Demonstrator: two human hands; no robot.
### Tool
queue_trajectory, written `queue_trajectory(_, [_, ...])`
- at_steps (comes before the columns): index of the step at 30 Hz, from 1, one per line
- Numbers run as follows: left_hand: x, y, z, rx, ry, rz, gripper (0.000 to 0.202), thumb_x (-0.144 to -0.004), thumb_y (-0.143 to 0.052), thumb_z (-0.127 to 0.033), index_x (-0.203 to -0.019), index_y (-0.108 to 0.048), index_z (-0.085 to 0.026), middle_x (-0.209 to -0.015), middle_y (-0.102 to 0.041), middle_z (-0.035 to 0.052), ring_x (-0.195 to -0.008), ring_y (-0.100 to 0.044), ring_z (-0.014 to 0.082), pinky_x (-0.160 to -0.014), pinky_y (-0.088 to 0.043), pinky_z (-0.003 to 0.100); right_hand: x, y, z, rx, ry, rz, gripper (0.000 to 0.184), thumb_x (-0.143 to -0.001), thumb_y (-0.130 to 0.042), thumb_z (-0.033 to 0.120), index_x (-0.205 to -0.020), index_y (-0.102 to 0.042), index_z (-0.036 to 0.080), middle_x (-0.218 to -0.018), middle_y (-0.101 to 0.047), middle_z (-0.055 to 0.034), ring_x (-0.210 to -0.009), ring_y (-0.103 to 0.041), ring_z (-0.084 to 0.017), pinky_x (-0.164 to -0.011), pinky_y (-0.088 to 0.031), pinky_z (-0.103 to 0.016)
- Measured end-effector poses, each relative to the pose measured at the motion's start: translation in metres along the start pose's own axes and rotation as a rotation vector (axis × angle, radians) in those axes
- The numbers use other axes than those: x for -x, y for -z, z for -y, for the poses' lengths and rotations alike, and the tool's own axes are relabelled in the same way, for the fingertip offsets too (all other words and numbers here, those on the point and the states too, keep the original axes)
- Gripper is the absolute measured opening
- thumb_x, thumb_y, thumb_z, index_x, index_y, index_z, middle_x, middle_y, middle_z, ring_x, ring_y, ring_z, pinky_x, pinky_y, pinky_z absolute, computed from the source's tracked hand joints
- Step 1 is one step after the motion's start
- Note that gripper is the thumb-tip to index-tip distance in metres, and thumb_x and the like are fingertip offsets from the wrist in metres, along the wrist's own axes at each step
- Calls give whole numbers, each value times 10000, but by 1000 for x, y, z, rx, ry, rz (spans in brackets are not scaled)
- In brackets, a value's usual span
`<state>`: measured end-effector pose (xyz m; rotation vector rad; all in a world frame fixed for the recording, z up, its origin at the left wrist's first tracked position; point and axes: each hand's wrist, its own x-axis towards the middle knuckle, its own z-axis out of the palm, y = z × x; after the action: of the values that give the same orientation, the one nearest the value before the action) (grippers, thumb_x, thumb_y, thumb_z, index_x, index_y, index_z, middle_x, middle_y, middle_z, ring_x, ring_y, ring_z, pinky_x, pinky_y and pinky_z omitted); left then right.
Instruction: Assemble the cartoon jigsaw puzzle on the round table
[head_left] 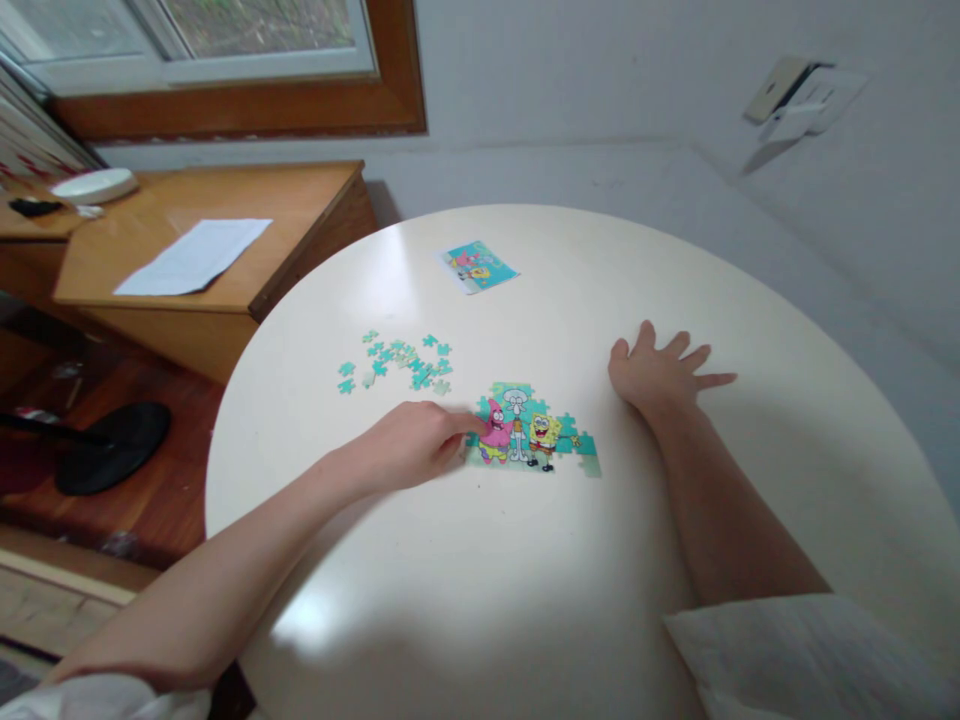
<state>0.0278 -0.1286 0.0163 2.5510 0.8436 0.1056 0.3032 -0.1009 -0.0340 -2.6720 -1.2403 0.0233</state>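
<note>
A partly joined cartoon jigsaw (534,432) lies in the middle of the round cream table (525,580). My left hand (417,444) rests at its left edge, fingers curled with the fingertips pressed against the puzzle; whether a piece is under them is hidden. My right hand (660,372) lies flat on the table to the right of the jigsaw, fingers spread, holding nothing. Several loose teal pieces (397,362) are scattered just behind my left hand.
A small picture card (477,266) of the same cartoon lies farther back on the table. A wooden desk (225,260) with a sheet of paper (193,256) and a white plate (94,185) stands at the left. A black stand base (112,445) sits on the floor.
</note>
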Motion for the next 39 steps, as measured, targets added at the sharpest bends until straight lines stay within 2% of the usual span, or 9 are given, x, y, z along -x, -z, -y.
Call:
queue_trajectory(9, [-3,-2,2,-78,91,-4,423,-800,-340,-148,-1110,-626,-176,-750,-687,70,-566,-555,127,-563,-388,259,-4,-4,-2,1,8,-4,577,-872,-246,442,-1380,-349,190,-1433,-272,-226,-1301,-193,-466,-883,-132,-780])
queue_trajectory(20, [-3,-4,4,-113,156,-33,463,-783,-337,-152,-1152,-613,-192,-724,-689,69,-538,-546,136,-527,-355,263,-2,-2,-1,0,3,16,587,-876,-226,455,-1389,-335,189,-1441,-258,-220,-1311,-177,-458,-904,-113,-761])
queue_trajectory(25, [-3,-3,4,-100,145,-40,462,-776,-343,-145,-1144,-620,-185,-721,-685,66,-531,-533,126,-527,-353,254,-2,-1,-1,-11,-3,32,603,-874,-216,458,-1394,-326,173,-1448,-245,-214,-1315,-161,-461,-942,-82,-733])
queue_trajectory(31, [-2,0,2,-63,111,-24,423,-766,-356,-139,-1073,-646,-168,-691,-668,52,-505,-492,106,-516,-351,237,-2,-3,-2,0,13,-2,590,-873,-222,457,-1379,-348,183,-1432,-267,-230,-1307,-186,-457,-913,-121,-752])
queue_trajectory(35, [-1,1,1,-43,69,-7,385,-777,-351,-138,-1003,-662,-162,-644,-639,38,-495,-470,99,-510,-349,230,-1,-2,-2,-2,5,10,600,-871,-215,457,-1385,-341,175,-1438,-261,-224,-1305,-178,-464,-926,-107,-747])
queue_trajectory(39, [-1,2,0,4,30,21,379,-755,-351,-110,-955,-667,-171,-695,-655,39,-526,-487,100,-537,-369,232,-2,-2,-2,3,7,2,575,-873,-238,439,-1380,-347,190,-1430,-276,-226,-1302,-201,-454,-904,-126,-762])
